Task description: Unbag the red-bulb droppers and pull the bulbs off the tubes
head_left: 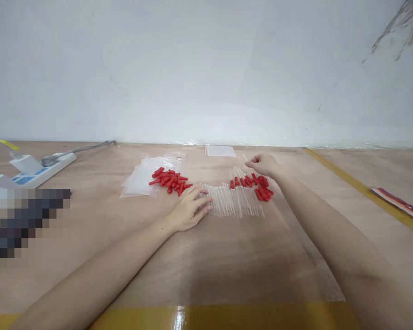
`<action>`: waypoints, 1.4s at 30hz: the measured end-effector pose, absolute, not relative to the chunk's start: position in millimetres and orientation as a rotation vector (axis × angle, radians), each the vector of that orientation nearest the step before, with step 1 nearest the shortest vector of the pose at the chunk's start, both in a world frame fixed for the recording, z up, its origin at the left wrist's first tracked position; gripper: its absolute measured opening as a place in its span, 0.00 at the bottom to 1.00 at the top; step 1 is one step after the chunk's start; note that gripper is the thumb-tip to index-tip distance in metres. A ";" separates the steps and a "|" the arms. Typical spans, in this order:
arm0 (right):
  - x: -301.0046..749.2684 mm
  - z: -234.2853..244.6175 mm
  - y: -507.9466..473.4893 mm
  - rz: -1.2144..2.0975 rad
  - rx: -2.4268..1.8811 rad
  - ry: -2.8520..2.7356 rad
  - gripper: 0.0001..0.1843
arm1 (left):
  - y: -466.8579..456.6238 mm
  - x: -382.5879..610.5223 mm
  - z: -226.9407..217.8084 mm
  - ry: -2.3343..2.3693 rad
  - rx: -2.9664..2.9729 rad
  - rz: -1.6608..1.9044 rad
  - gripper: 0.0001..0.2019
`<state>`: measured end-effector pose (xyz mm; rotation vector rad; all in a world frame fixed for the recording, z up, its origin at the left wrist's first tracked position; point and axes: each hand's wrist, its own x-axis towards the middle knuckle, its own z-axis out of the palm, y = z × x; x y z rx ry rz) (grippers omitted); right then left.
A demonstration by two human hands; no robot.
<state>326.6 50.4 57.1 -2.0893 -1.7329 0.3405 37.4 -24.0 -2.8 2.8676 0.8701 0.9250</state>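
My left hand (192, 209) lies with its fingers spread over the left end of a row of thin clear tubes (223, 201), which look like dropper tubes. Just beyond its knuckles is a loose heap of red rubber bulbs (170, 179). Past the right end of the row, my right hand (264, 165) is closed in a pinch above the table, with a thin pale tube (245, 157) showing at its fingertips. Below that hand, several tubes fitted with red bulbs (242, 181) lie together, and more red bulbs (264, 193) are piled beside them.
Clear plastic bags (137, 178) are stacked under and behind the left heap. Another bag (220, 151) lies near the wall. A white power strip (48, 168) with plugs and cable stands at left. Yellow tape (344, 176) and a colourful printed packet (397, 205) are at right.
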 end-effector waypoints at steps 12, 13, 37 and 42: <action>251.4 60.3 -14.5 0.318 -1.292 -2.188 0.09 | -19.3 37.5 5.2 1.247 2.848 1.487 0.20; 243.7 54.5 -20.6 0.263 -1.238 -2.243 0.08 | -19.1 37.4 7.3 1.253 2.893 1.490 0.18; 238.9 18.3 -43.2 -0.101 -1.089 -2.228 0.13 | -22.6 44.4 11.6 1.061 3.338 1.130 0.11; 245.7 11.8 -41.5 -0.337 -1.037 -2.317 0.12 | -27.4 46.5 13.2 1.049 3.314 1.082 0.10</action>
